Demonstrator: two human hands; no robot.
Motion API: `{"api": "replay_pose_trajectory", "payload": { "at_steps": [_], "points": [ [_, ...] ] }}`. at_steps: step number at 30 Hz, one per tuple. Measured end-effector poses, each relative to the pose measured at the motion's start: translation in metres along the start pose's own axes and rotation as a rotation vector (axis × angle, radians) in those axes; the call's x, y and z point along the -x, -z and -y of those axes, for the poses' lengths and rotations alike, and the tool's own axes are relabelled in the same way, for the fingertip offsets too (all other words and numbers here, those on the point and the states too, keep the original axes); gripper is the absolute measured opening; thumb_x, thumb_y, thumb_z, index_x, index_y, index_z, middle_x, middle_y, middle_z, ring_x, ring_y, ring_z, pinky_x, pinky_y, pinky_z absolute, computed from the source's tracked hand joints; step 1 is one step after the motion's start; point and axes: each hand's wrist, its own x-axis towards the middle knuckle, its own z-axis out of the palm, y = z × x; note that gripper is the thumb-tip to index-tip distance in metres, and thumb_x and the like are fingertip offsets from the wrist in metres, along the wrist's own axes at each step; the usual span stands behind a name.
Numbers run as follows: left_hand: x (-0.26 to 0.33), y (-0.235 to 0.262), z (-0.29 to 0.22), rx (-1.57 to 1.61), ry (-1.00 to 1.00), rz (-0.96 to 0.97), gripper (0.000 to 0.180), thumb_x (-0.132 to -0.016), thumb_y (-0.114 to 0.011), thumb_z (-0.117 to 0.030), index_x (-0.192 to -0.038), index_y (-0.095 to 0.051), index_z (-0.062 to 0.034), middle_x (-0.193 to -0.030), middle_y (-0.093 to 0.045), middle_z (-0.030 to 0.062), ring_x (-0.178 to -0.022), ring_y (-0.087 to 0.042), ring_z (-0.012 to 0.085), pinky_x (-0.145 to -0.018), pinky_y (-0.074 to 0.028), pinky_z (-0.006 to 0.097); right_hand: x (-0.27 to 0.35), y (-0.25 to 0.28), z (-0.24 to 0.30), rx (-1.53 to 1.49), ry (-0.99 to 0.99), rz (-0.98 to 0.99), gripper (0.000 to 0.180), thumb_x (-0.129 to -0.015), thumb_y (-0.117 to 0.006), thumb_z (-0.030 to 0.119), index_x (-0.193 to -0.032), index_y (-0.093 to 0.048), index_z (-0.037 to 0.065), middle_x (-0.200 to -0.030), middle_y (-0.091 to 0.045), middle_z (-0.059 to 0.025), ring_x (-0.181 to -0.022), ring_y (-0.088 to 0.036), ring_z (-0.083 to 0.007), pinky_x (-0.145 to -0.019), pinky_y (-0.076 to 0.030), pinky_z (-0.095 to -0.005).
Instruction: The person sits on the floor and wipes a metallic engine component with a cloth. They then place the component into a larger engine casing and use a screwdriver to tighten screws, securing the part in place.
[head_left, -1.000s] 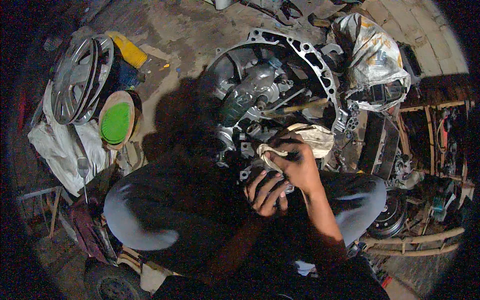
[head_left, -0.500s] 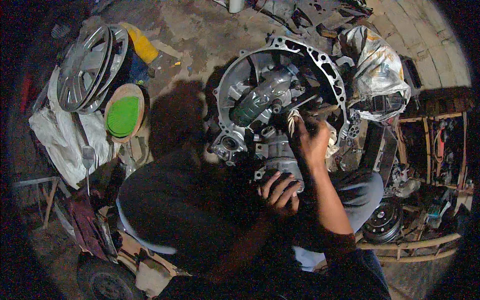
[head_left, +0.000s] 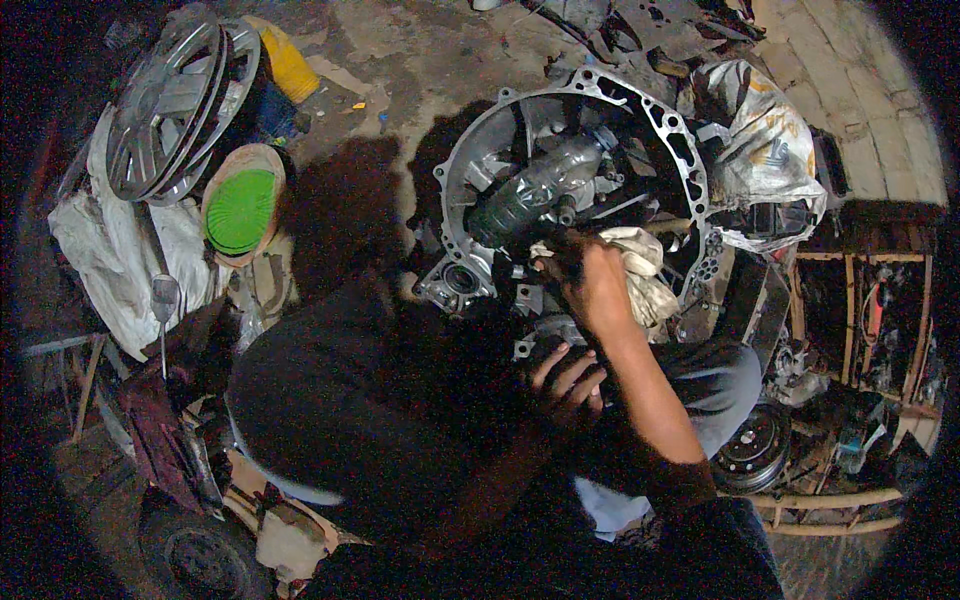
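A grey metal gearbox housing (head_left: 570,190) lies on the stained concrete floor (head_left: 420,60) straight ahead of the person, its wide round bell mouth turned up toward the camera and its long axis running from that flange at upper right down to the narrower end at lower left, near the knees. Left of it, well apart, two silver wheel covers (head_left: 170,110) lean by a white cloth (head_left: 110,260) and a green round lid (head_left: 240,212). A crinkled plastic bag (head_left: 765,150) sits just beside the housing's right rim. The right hand (head_left: 592,285) presses a pale rag (head_left: 645,270) against the inside of the housing, fingers curled round it. The left hand (head_left: 568,380), fingers bent and partly spread, rests on the housing's near lower edge; whether it grips anything cannot be told.
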Motion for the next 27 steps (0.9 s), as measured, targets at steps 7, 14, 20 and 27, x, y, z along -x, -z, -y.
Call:
{"api": "replay_pose_trajectory", "payload": {
  "at_steps": [7,14,20,27],
  "points": [
    [-0.014,0.007,-0.003,-0.02,0.038,0.058,0.019,-0.087,-0.066,-0.024,-0.106,-0.068,-0.0268,-0.124,-0.066,-0.0025,-0.124,-0.055,0.0279,-0.105,-0.045,0.044,-0.008,-0.024,-0.031,0.043,-0.097,-0.016,0.037,-0.079,-0.081,0.032,-0.096,-0.068,0.002,-0.091,-0.071,-0.0209,-0.09,-0.066,-0.045,-0.082,-0.052,-0.0524],
    [-0.019,-0.004,-0.002,0.019,0.044,-0.059,0.02,-0.086,-0.061,-0.025,-0.102,-0.071,-0.0266,-0.119,-0.07,-0.0018,-0.122,-0.057,0.0272,-0.105,-0.044,0.046,-0.014,-0.028,-0.045,-0.123,-0.23,-0.251,0.029,-0.078,-0.079,0.018,-0.1,-0.069,0.0,-0.088,-0.07,-0.0231,-0.084,-0.066,-0.0448,-0.077,-0.052,-0.0524],
    [-0.02,0.003,-0.003,0.086,0.111,-0.001,0.018,-0.085,-0.062,-0.024,-0.098,-0.074,-0.023,-0.118,-0.071,-0.0014,-0.122,-0.057,0.0274,-0.105,-0.042,0.044,-0.015,-0.023,-0.036,-0.263,-0.21,-0.324,0.026,-0.077,-0.078,0.012,-0.098,-0.069,-0.002,-0.088,-0.07,-0.0237,-0.084,-0.066,-0.0456,-0.077,-0.052,-0.053],
    [-0.014,0.0,-0.002,0.054,0.038,-0.063,0.02,-0.084,-0.064,-0.018,-0.104,-0.07,-0.0213,-0.12,-0.07,0.0002,-0.12,-0.059,0.0277,-0.105,-0.044,0.043,-0.002,-0.02,-0.035,-0.18,-0.127,-0.132,0.021,-0.078,-0.075,0.007,-0.096,-0.07,-0.002,-0.091,-0.071,-0.0236,-0.088,-0.068,-0.0434,-0.078,-0.053,-0.0474]
  ]
}}
